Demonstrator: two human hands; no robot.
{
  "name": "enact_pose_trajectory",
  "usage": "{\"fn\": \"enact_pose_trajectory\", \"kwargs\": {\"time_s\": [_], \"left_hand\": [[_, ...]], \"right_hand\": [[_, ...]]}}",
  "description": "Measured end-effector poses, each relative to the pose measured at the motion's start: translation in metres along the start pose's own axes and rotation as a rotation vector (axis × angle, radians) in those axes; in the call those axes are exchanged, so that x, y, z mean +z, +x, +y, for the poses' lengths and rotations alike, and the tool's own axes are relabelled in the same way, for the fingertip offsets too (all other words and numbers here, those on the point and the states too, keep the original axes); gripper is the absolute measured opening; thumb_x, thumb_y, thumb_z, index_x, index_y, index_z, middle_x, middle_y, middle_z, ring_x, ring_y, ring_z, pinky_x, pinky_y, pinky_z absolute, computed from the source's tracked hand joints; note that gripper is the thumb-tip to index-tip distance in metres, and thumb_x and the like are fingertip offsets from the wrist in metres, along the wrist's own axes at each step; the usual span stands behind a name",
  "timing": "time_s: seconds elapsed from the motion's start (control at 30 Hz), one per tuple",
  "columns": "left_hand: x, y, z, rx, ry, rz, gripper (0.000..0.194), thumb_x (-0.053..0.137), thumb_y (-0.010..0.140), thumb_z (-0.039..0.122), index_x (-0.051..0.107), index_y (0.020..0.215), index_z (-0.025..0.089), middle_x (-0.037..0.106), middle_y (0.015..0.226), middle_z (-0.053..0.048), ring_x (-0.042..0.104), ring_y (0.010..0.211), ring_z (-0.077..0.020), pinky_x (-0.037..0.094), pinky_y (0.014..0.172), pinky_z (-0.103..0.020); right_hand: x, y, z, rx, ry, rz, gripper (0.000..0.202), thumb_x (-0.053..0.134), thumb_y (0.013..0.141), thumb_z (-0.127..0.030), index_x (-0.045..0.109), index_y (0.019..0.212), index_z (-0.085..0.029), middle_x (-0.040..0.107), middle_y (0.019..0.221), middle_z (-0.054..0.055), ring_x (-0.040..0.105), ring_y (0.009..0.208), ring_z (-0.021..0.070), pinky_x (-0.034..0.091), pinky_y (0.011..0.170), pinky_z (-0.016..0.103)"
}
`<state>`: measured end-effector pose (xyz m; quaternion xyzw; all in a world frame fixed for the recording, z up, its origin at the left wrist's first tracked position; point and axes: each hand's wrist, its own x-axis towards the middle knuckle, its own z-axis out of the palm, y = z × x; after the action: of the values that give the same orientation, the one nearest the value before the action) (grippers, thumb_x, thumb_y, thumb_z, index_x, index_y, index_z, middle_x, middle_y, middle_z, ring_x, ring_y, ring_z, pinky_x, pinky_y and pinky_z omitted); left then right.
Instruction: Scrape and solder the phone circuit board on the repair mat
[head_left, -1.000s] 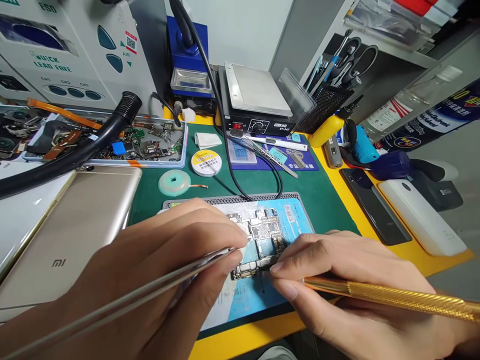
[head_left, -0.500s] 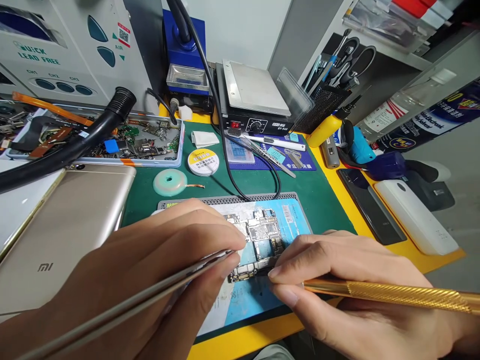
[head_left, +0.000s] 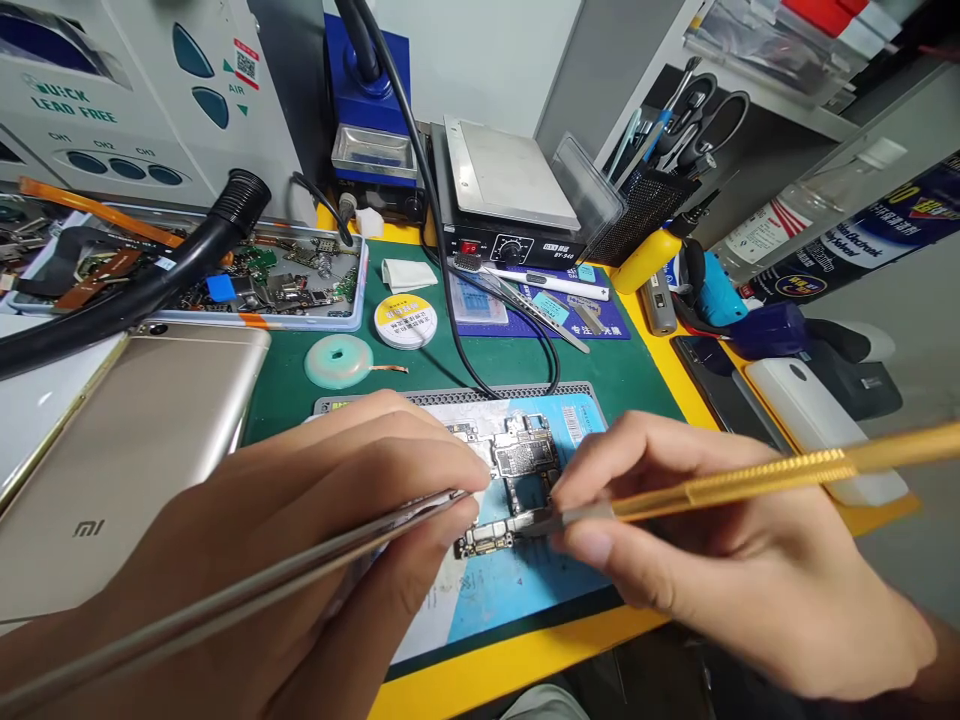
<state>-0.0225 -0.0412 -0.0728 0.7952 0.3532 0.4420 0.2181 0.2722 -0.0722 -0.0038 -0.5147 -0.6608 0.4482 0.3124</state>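
A phone circuit board (head_left: 525,455) lies on a blue and white work pad (head_left: 517,600) in front of me. My left hand (head_left: 352,520) pinches metal tweezers (head_left: 247,590) at the left side of the board; their tips are hidden behind the fingers. From the right, my right hand (head_left: 697,540) grips a gold-handled blade tool (head_left: 772,480) near its front end. Its grey blade reaches the lower part of the board, close to the metal-covered strip. Part of the board's right edge is hidden behind my right fingers.
A gold phone back (head_left: 150,430) and a tray of loose parts (head_left: 300,322) are at the left. Behind the pad stand a round tin (head_left: 406,322), a black cable (head_left: 457,340) and a heating plate (head_left: 514,180). Phones and a yellow bottle (head_left: 649,257) are at the right.
My right hand has risen and turned, and the gold tool now slopes up to the right, with its blade showing over the board. My left hand has barely moved.
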Motion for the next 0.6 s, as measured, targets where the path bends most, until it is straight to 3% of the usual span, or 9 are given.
{"fn": "enact_pose_trajectory", "kwargs": {"time_s": [0.13, 0.23, 0.3, 0.4, 0.6], "left_hand": [[-0.002, 0.008, -0.002, 0.043, -0.027, -0.055, 0.023, 0.078, 0.118, 0.031, 0.086, 0.133, 0.048, 0.097, 0.118, 0.005, 0.093, 0.089, -0.0272, 0.087, 0.088, -0.044], [0.000, 0.011, -0.002, 0.039, -0.062, -0.034, 0.018, 0.086, 0.115, 0.049, 0.086, 0.133, 0.047, 0.095, 0.111, 0.002, 0.096, 0.104, -0.0339, 0.087, 0.096, -0.050], [0.004, 0.011, 0.000, 0.025, -0.066, -0.017, 0.030, 0.090, 0.111, 0.065, 0.087, 0.134, 0.046, 0.095, 0.109, 0.000, 0.096, 0.120, -0.0396, 0.087, 0.107, -0.057], [0.010, 0.011, 0.002, 0.030, -0.071, -0.026, 0.037, 0.089, 0.109, 0.073, 0.087, 0.132, 0.044, 0.094, 0.110, -0.002, 0.094, 0.129, -0.0414, 0.086, 0.114, -0.060], [0.008, 0.011, -0.001, 0.042, -0.075, -0.055, 0.028, 0.088, 0.113, 0.064, 0.085, 0.129, 0.041, 0.094, 0.113, -0.001, 0.094, 0.126, -0.0380, 0.085, 0.112, -0.056]], "right_hand": [[-0.012, 0.012, -0.005, 0.302, 0.371, -0.080, 0.034, 0.125, 0.087, -0.023, 0.093, 0.096, -0.022, 0.076, 0.067, -0.005, 0.069, 0.049, 0.0117, 0.055, 0.044, 0.014], [-0.016, 0.014, -0.005, 0.414, 0.464, -0.091, 0.038, 0.130, 0.076, -0.018, 0.097, 0.095, -0.021, 0.077, 0.066, -0.005, 0.074, 0.052, 0.0117, 0.060, 0.048, 0.012], [-0.015, 0.014, -0.005, 0.443, 0.487, -0.071, 0.038, 0.130, 0.077, -0.017, 0.096, 0.095, -0.020, 0.079, 0.067, -0.004, 0.075, 0.053, 0.0117, 0.064, 0.052, 0.013], [-0.009, 0.010, -0.006, 0.433, 0.531, -0.054, 0.041, 0.127, 0.083, -0.018, 0.090, 0.099, -0.020, 0.078, 0.064, -0.005, 0.075, 0.054, 0.0127, 0.066, 0.052, 0.014], [0.006, 0.005, -0.007, 0.381, 0.479, 0.007, 0.045, 0.126, 0.088, -0.029, 0.082, 0.095, -0.020, 0.069, 0.061, -0.007, 0.065, 0.052, 0.0101, 0.056, 0.049, 0.014]]}}
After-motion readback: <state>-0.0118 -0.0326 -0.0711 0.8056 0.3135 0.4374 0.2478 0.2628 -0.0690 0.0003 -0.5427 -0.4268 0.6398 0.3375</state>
